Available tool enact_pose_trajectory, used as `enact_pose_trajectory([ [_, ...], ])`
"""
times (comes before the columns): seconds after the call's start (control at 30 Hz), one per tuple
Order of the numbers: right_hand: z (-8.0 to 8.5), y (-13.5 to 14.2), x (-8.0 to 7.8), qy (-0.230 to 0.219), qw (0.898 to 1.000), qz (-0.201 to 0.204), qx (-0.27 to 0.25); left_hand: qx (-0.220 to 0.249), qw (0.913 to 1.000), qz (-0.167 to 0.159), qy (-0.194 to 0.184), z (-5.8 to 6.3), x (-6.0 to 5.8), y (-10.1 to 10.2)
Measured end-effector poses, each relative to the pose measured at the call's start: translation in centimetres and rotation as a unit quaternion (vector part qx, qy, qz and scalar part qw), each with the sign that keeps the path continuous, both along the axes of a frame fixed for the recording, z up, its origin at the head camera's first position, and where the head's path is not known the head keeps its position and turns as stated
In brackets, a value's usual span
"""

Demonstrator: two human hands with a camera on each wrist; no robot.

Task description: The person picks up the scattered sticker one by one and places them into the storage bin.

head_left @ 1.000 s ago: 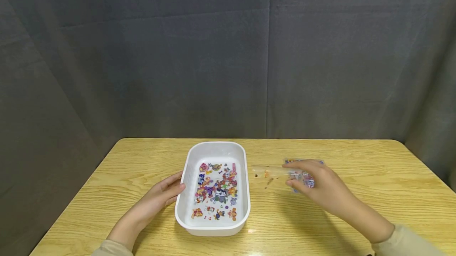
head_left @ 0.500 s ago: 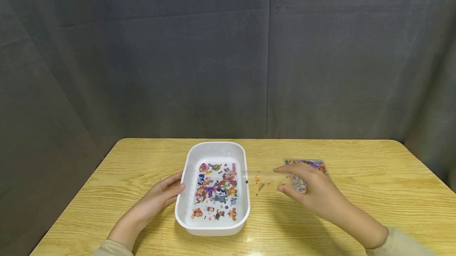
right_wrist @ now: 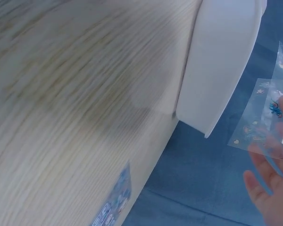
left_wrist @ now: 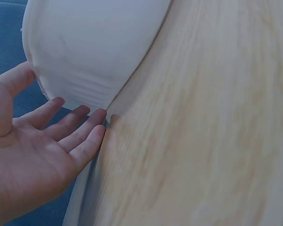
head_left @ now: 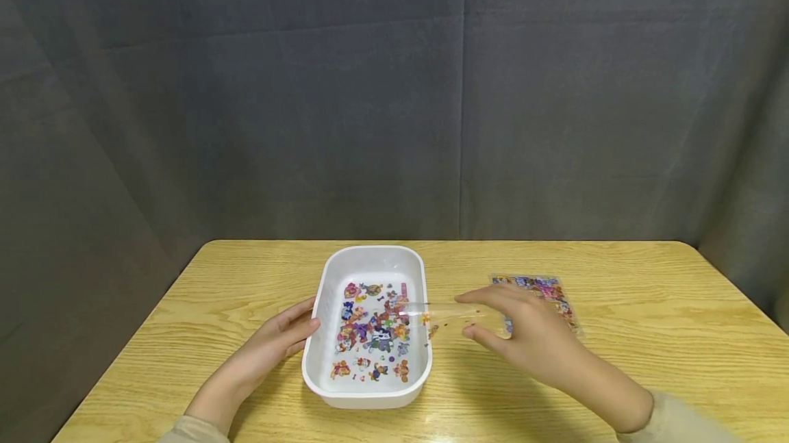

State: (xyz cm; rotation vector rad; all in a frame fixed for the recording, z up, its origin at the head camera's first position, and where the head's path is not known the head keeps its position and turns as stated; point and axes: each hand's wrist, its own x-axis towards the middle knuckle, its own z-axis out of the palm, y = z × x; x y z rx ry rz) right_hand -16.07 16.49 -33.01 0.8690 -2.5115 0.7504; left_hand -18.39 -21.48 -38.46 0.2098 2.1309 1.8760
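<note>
A white tray [head_left: 370,400] stands on the table with many small cartoon stickers [head_left: 381,339] on its bottom. At its left side is my left hand [head_left: 265,347], thumb at the rim and nearly straight fingers [left_wrist: 80,136] against the outer wall. My right hand [head_left: 542,340] pinches a curved, see-through sticker sheet [head_left: 453,316] between thumb and fingers. The sheet's left end reaches over the tray's right rim. In the right wrist view, a few tiny prints show on the clear sheet [right_wrist: 250,129], above the table.
Flat on the wooden table [head_left: 203,299], partly behind my right hand, lies a colourful printed sticker sheet [head_left: 555,292]. A dark grey curtain [head_left: 370,121] hangs behind and beside the table.
My right hand has moved left with the clear sheet, whose end now overlaps the tray. More of the printed sheet on the table shows. The left hand and tray stay put.
</note>
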Motion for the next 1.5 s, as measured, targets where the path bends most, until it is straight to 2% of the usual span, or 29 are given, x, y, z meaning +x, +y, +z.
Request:
enact_pose_trajectory([
  [0.13,0.1,-0.6,0.0,-0.010,1.000,0.003,0.002,-0.001,1.0000,-0.001,0.001,0.0,0.0,0.0],
  [0.6,-0.2,-2.5,0.2,0.003,1.000,0.027,0.004,0.005,0.9999,-0.011,0.005,0.1,0.0,0.1],
  [0.97,0.0,-4.4,0.2,-0.012,0.999,0.032,0.007,-0.001,1.0000,-0.001,0.004,0.1,0.0,0.0],
  [1.23,0.0,-5.6,0.3,-0.052,0.998,0.035,0.007,-0.003,1.0000,0.001,0.003,0.1,0.1,0.0],
  [1.5,-0.2,-6.3,0.3,-0.047,0.997,0.053,-0.005,-0.002,1.0000,-0.003,0.003,0.1,0.0,-0.1],
])
